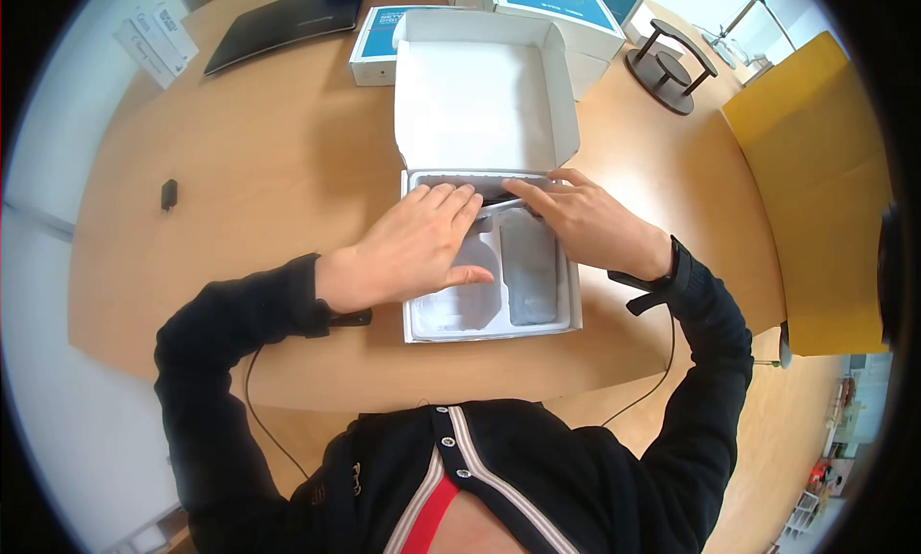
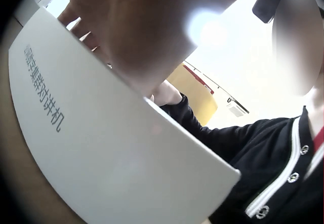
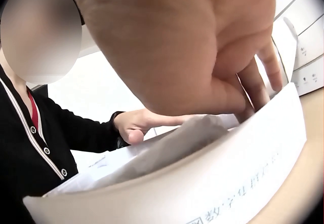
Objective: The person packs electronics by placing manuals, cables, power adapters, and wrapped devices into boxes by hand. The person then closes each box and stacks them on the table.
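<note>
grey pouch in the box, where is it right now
In the head view the grey pouch lies in the right compartment of the open white box, just below the right hand.

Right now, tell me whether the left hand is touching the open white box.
Touching. In the head view the left hand lies flat across the tray of the white box, its fingers reaching the far edge beside the right hand.

A flat black laptop [image 1: 284, 22] lies far left on the wooden table [image 1: 259, 161]. Blue-and-white boxes [image 1: 566, 7] stand far. A small black adapter [image 1: 169, 194] lies left, a yellow chair [image 1: 815, 189] right.
</note>
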`<move>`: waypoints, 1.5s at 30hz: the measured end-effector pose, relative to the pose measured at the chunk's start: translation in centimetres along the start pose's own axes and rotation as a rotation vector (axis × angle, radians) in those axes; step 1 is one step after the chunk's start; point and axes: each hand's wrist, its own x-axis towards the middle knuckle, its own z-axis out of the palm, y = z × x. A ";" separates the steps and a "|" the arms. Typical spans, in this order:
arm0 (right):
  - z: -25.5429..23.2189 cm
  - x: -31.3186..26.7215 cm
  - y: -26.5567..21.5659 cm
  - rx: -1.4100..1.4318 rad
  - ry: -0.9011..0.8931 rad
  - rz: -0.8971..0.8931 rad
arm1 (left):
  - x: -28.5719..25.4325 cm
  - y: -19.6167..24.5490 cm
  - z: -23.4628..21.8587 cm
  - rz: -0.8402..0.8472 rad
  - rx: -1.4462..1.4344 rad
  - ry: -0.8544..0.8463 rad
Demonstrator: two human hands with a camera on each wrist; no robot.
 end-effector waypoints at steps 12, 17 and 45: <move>-1.8 -0.7 0.5 0.261 0.224 0.095 | -7.6 -5.0 -6.9 -0.515 -0.134 0.245; -0.5 -0.7 0.3 0.173 0.138 -0.034 | -13.4 -11.2 -8.6 -0.781 0.168 0.263; -1.1 1.9 8.0 0.656 0.632 0.585 | -4.6 -0.1 -10.2 -0.355 -0.252 0.241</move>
